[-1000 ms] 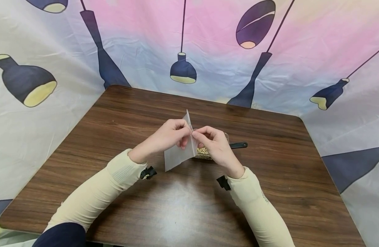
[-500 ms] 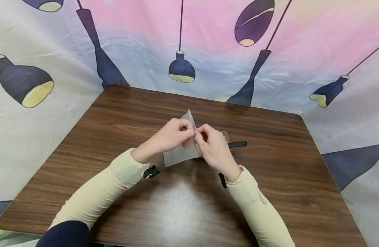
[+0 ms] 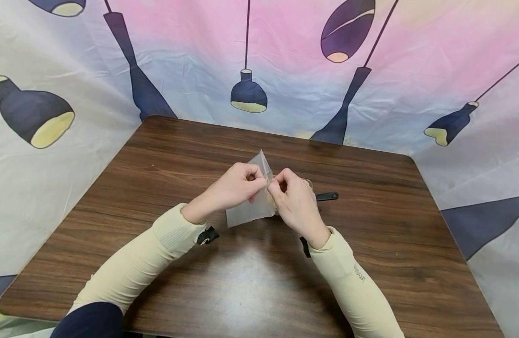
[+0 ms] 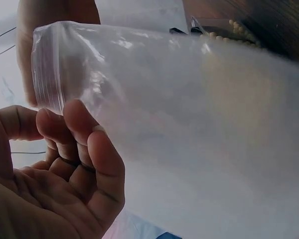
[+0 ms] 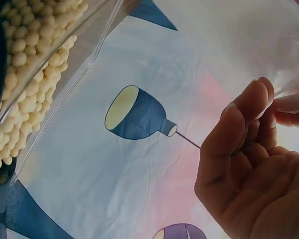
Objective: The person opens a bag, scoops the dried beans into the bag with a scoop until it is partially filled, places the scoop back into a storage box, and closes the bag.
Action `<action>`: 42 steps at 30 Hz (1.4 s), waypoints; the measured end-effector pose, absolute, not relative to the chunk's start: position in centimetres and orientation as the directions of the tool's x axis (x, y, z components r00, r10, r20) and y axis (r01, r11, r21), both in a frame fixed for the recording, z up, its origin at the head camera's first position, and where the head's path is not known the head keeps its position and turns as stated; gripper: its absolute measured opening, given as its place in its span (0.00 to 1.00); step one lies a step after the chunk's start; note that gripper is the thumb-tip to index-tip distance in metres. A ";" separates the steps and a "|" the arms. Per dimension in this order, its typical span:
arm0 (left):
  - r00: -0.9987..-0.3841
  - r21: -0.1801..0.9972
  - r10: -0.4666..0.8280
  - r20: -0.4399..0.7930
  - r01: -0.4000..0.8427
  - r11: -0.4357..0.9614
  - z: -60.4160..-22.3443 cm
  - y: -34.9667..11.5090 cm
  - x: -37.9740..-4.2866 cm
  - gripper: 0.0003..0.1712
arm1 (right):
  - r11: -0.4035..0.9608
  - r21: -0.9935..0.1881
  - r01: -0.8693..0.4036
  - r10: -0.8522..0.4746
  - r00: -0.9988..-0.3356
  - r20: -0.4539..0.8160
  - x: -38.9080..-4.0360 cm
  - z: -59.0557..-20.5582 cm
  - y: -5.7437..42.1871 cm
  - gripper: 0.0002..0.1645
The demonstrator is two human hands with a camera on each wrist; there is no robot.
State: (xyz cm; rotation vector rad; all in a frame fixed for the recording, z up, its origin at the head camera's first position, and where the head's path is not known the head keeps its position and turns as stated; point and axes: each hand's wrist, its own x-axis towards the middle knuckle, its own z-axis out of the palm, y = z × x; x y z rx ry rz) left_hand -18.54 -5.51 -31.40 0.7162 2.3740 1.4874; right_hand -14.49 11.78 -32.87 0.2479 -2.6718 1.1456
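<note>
A clear zip-lock bag [image 3: 244, 214] is held up on a slant over the middle of the table. My left hand [image 3: 236, 185] pinches its zip edge between thumb and fingertips. Opposite it, my right hand [image 3: 297, 203] pinches the same edge, the two sets of fingertips almost touching. In the left wrist view, the zip strip of the bag [image 4: 164, 114] runs down to the left fingertips. Behind the right hand stands a clear plastic container with pale round beans [image 5: 37, 74], mostly hidden in the head view. A black handle [image 3: 328, 196] sticks out to its right.
The dark wood-grain table [image 3: 179, 155] extends on all sides of the hands. A fabric backdrop [image 3: 192, 61] printed with lamps hangs behind and beside it. A black strap [image 3: 207, 235] sits at the left wrist.
Both hands have shifted slightly to the right with the bag. The bag has turned a little, showing more of its zip edge. The right hand now covers more of the container.
</note>
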 end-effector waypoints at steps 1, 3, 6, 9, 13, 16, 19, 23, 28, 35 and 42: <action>-0.851 0.891 0.523 0.052 0.276 0.360 -31.4 -5.6 -18.6 0.10 | 0.693 -0.683 -0.231 -0.053 -0.961 0.271 -14.5 -32.8 11.9 0.06; -0.856 0.888 0.514 0.061 0.281 0.363 -31.3 -5.7 -18.6 0.09 | 0.714 -0.668 -0.208 -0.025 -0.962 0.273 -14.6 -32.8 12.2 0.05; -0.864 0.890 0.498 0.072 0.281 0.358 -31.0 -6.0 -18.8 0.09 | 0.730 -0.660 -0.178 0.012 -0.962 0.273 -14.7 -32.7 12.7 0.05; -0.871 0.894 0.485 0.081 0.279 0.351 -31.0 -6.4 -18.9 0.09 | 0.730 -0.665 -0.158 0.033 -0.963 0.266 -14.9 -32.6 13.1 0.05; -0.877 0.885 0.472 0.088 0.286 0.367 -30.9 -6.8 -19.0 0.09 | 0.713 -0.682 -0.163 0.036 -0.963 0.268 -14.9 -32.6 13.5 0.05; -0.879 0.877 0.469 0.088 0.292 0.382 -30.8 -6.9 -18.9 0.09 | 0.694 -0.697 -0.184 0.028 -0.959 0.281 -14.9 -32.6 13.6 0.06; -0.875 0.878 0.479 0.073 0.284 0.384 -30.9 -7.0 -18.7 0.10 | 0.671 -0.714 -0.201 0.018 -0.958 0.286 -14.9 -32.7 13.6 0.08; -0.872 0.882 0.487 0.059 0.274 0.384 -31.0 -7.0 -18.5 0.10 | 0.637 -0.739 -0.218 -0.003 -0.960 0.281 -14.9 -32.9 13.6 0.13; -0.880 0.879 0.473 0.054 0.266 0.396 -31.3 -7.0 -18.3 0.10 | 0.622 -0.741 -0.254 -0.037 -0.955 0.295 -14.9 -33.0 13.6 0.11; -0.829 0.736 0.524 0.193 0.476 0.481 -32.2 -6.7 -18.4 0.47 | 0.612 -0.725 -0.317 -0.126 -0.943 0.307 -14.8 -33.0 13.1 0.12; -0.729 0.623 0.652 0.210 0.613 0.485 -33.9 -5.8 -19.0 0.85 | 0.572 -0.737 -0.359 -0.203 -0.933 0.297 -14.5 -32.8 12.6 0.13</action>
